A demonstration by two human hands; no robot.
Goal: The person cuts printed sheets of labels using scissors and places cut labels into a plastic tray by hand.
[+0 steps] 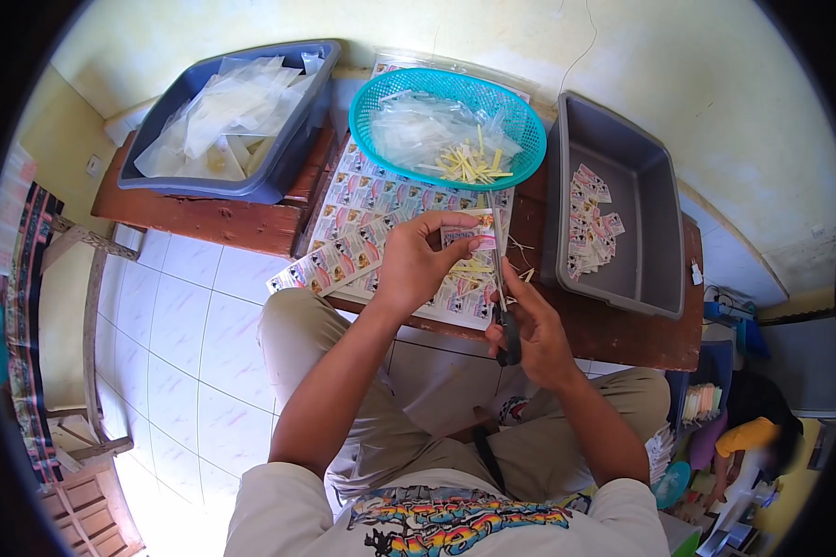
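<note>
Between the thumb and fingers of my left hand (418, 260) is a small printed label (484, 232). My right hand (541, 334) grips black-handled scissors (508, 339), whose blades point away from me along the label's right edge. I cannot tell whether the blades are apart. Below both hands lie printed label sheets (348, 190), with a loose strip of labels (330, 265) slanting off to the left. Thin yellowish paper trimmings (472, 277) are scattered on the sheets under my hands.
A turquoise basket (360, 135) at the back holds clear plastic bags and yellow trimmings (474, 167). The grey bin (655, 223) at right contains cut labels (590, 227). Plastic sheets fill the blue-grey tub (288, 181) at left. Another person (752, 436) bends over at far right.
</note>
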